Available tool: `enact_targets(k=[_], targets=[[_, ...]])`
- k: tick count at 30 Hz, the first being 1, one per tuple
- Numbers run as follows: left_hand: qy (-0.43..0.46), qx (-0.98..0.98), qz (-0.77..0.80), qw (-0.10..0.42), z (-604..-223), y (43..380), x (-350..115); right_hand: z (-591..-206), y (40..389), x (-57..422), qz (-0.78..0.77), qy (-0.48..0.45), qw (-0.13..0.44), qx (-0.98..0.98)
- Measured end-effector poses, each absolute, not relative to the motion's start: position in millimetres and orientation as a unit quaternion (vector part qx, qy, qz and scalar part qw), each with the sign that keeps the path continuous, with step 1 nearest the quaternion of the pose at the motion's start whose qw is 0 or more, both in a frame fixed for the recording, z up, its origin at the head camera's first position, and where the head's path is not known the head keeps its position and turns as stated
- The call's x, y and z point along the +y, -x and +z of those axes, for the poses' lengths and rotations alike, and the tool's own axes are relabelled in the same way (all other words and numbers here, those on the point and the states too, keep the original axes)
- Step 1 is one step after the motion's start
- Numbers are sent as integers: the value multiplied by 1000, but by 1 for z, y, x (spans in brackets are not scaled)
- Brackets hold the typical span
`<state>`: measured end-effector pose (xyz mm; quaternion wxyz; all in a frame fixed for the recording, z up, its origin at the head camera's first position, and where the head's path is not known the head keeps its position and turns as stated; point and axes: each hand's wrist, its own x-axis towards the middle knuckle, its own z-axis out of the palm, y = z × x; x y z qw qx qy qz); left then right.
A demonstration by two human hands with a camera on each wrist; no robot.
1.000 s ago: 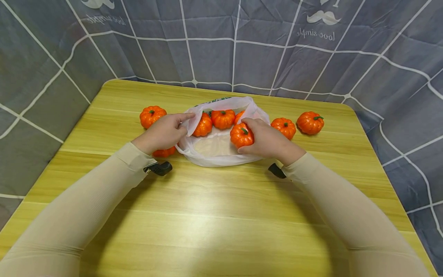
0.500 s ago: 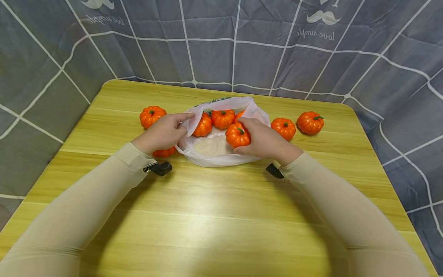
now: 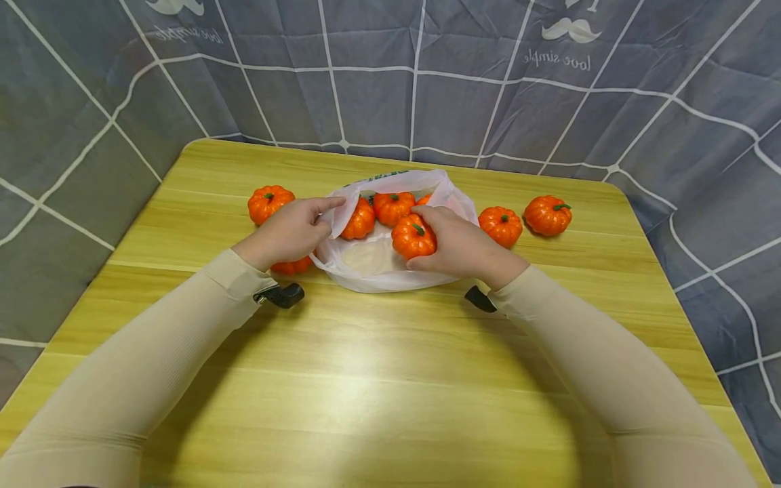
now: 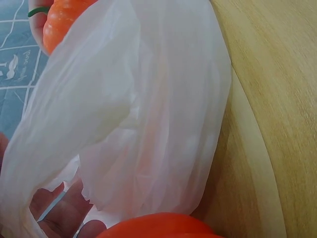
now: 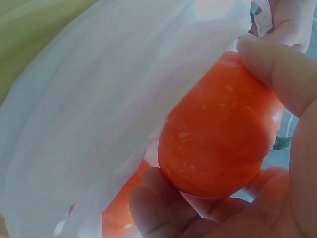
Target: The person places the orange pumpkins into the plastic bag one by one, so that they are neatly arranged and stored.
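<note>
A white plastic bag stands with its mouth spread on the table. My left hand holds the bag's left rim, index finger stretched along it; in the left wrist view some fingers show through a gap in the plastic. My right hand grips a small orange pumpkin with a green stem, over the right part of the bag's mouth. The right wrist view has thumb and fingers around this pumpkin. Inside the bag sit a left pumpkin, a middle pumpkin and a partly hidden one.
Left of the bag are one pumpkin and another partly under my left hand. To the right lie a near pumpkin and a farther one. A grey checked curtain hangs behind the wooden table.
My right hand has shifted a little to the left with the pumpkin, farther over the bag's mouth. My left hand stays in place on the rim.
</note>
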<state>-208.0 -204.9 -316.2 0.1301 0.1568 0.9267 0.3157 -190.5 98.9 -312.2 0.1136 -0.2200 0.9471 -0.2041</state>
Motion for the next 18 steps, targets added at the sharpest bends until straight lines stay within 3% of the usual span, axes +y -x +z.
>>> enact_targets(k=[18], targets=[[-163,929,309,120,-314,207,-205,-311,193,95,-208,215,119,947]])
